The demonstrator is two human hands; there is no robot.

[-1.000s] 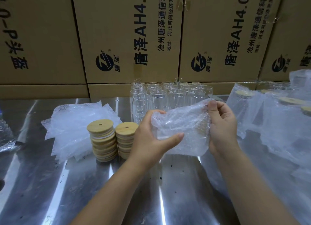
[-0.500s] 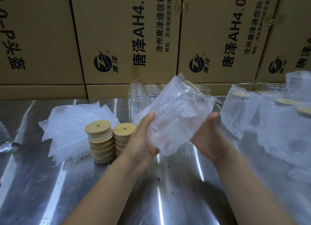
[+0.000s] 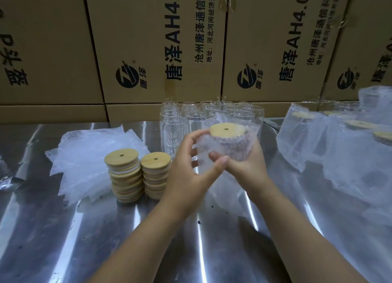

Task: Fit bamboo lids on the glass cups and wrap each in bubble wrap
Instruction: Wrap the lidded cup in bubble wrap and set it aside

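Both hands hold one upright glass cup in a bubble wrap sleeve (image 3: 228, 149), its bamboo lid (image 3: 227, 130) showing at the top. My left hand (image 3: 186, 168) grips the sleeve's left side, thumb across the front. My right hand (image 3: 244, 166) cups it from the right and below. Two stacks of bamboo lids (image 3: 125, 174) stand left of my hands. Behind them lies a pile of bubble wrap bags (image 3: 89, 155). Several bare glass cups (image 3: 176, 125) stand in rows at the back.
Several wrapped, lidded cups (image 3: 339, 145) crowd the right side of the shiny steel table (image 3: 191, 240). A wall of printed cardboard boxes (image 3: 159, 49) closes off the back edge.
The wrapped cup has turned from tilted to upright, so its lid now faces up. Both hands shifted lower around the sleeve and closer together.
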